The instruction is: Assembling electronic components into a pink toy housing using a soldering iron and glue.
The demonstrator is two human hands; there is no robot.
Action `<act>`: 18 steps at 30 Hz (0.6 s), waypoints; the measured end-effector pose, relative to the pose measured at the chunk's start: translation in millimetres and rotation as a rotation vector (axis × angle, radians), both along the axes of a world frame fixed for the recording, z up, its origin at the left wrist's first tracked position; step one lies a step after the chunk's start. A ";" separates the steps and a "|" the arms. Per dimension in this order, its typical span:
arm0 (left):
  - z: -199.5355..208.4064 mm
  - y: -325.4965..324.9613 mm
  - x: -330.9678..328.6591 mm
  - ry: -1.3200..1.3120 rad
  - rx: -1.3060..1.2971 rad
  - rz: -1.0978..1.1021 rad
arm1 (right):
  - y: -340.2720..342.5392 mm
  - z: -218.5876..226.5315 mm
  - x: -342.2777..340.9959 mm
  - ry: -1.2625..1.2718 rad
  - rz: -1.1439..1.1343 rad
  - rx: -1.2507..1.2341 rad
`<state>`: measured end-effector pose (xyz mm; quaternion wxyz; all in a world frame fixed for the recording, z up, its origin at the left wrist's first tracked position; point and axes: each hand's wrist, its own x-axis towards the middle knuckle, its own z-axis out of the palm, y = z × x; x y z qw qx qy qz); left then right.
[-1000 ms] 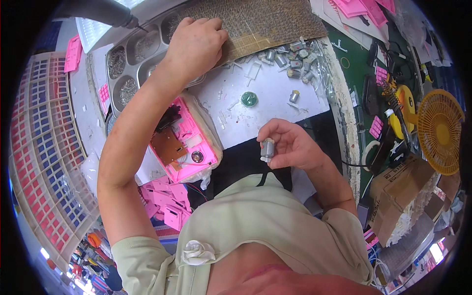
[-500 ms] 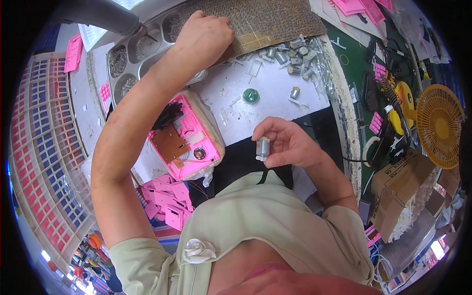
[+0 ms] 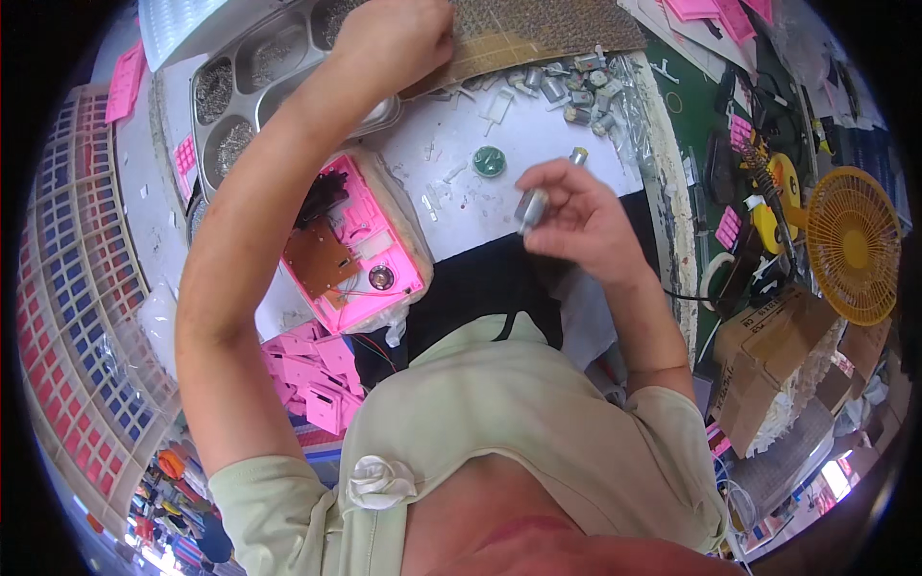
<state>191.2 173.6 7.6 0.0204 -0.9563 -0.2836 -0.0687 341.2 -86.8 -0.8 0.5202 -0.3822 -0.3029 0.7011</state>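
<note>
My right hand (image 3: 588, 219) holds a small silver motor (image 3: 531, 208) between thumb and fingers, above the black cloth at the table's near edge. My left hand (image 3: 399, 43) is stretched far forward at the near edge of the brown textured board (image 3: 538, 38). Its fingers are curled together, and whatever is in them is hidden. Beneath my left forearm lies an open pink plastic housing (image 3: 411, 276) on a padded base, with a brown circuit board (image 3: 322, 257), a round speaker (image 3: 381, 277) and thin wires inside.
A metal compartment tray (image 3: 246, 104) with small screws stands at the far left. Several motors (image 3: 578, 113) lie piled beside the board. A green round container (image 3: 489, 161) sits mid-table. Pink parts (image 3: 312, 379) are heaped at near left. A yellow fan (image 3: 853, 245) stands at right.
My right hand has moved slightly up and right with the motor, which is now tilted. My left hand has shifted a little farther forward. The grey tool above the tray has left the view.
</note>
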 end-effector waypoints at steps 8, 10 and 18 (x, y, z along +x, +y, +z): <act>6.7 -12.5 -28.2 -0.190 -0.144 0.047 | 31.5 -4.3 10.7 -0.394 -0.059 0.079; 10.1 -10.9 -28.6 -0.241 -0.192 0.007 | 34.1 -2.8 8.3 -0.399 -0.043 0.079; 13.5 7.5 -39.9 -0.458 -0.278 0.070 | 25.4 -12.5 3.5 -0.373 -0.082 0.091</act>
